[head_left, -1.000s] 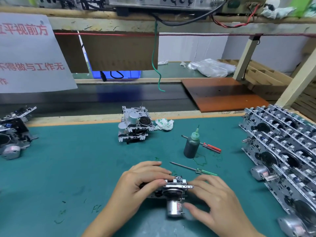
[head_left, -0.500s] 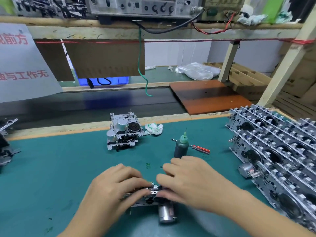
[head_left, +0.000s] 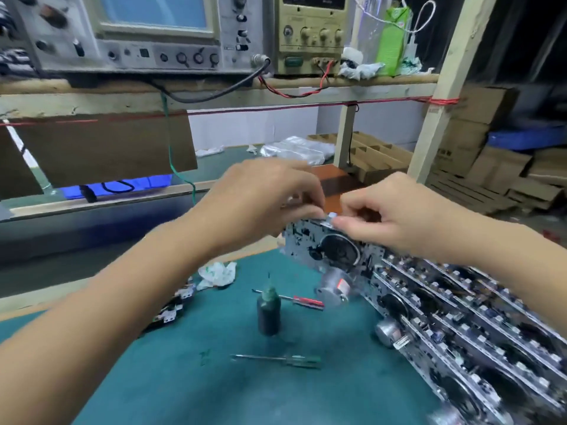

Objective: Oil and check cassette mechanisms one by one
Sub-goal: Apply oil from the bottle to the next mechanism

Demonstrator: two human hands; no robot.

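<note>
I hold a silver cassette mechanism [head_left: 331, 251] up in the air, tilted, its black flywheel and round motor facing me. My left hand [head_left: 260, 200] grips its top left edge and my right hand [head_left: 395, 216] pinches its top right edge. It hangs just left of the stacked rows of cassette mechanisms [head_left: 466, 326] at the right. A dark oil bottle [head_left: 269, 311] with a green nozzle stands upright on the green mat below. Another mechanism [head_left: 171, 308] is partly hidden behind my left forearm.
A red-handled screwdriver [head_left: 302, 300] lies behind the bottle and a green-handled screwdriver [head_left: 282, 360] in front of it. A crumpled white wrapper [head_left: 217, 273] lies near the mat's back edge. A shelf overhead carries an oscilloscope [head_left: 138, 32] and a power supply [head_left: 310, 35].
Both hands lifted the mechanism off the mat and carried it up and right toward the stacked rows. The view tilted up, bringing the shelf instruments into sight.
</note>
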